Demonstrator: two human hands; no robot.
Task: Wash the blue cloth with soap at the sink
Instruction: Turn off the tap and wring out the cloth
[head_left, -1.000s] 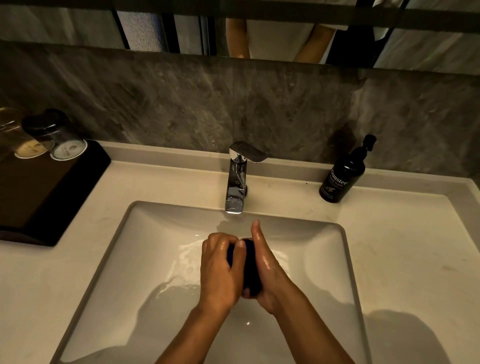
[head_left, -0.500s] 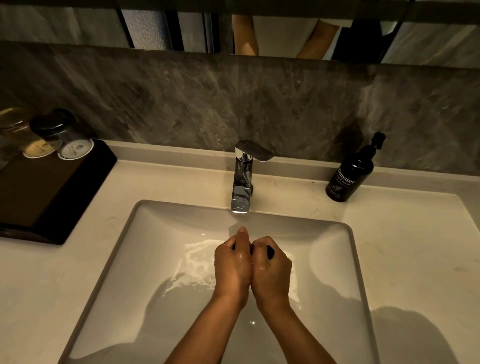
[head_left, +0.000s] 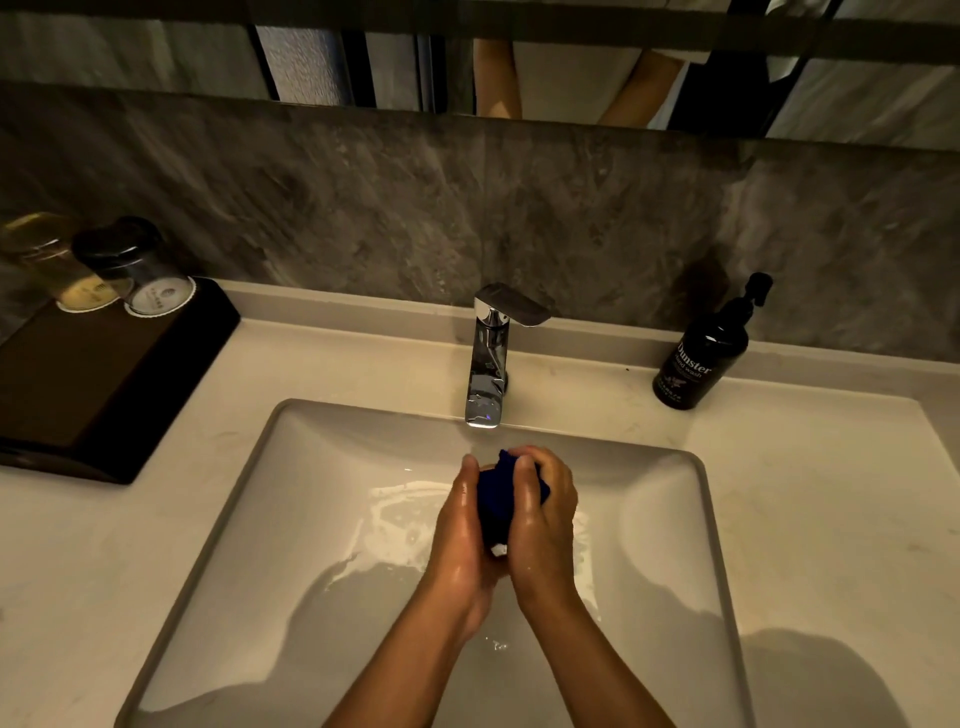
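Note:
A bunched, wet blue cloth is squeezed between both hands over the white sink basin, just below the chrome faucet. My left hand presses against its left side with the fingers reaching up along it. My right hand curls over the top and right of the cloth. Both hands look wet and shiny. Most of the cloth is hidden between the palms. A black pump bottle of hand wash stands on the counter at the back right.
A dark tray with two upturned glasses sits on the counter at the left. Water films the basin floor. A grey stone backsplash and a mirror rise behind the faucet.
The hands have kept rubbing the cloth: a moment ago they were closed tight over it, now they have parted a little and more blue shows between them.

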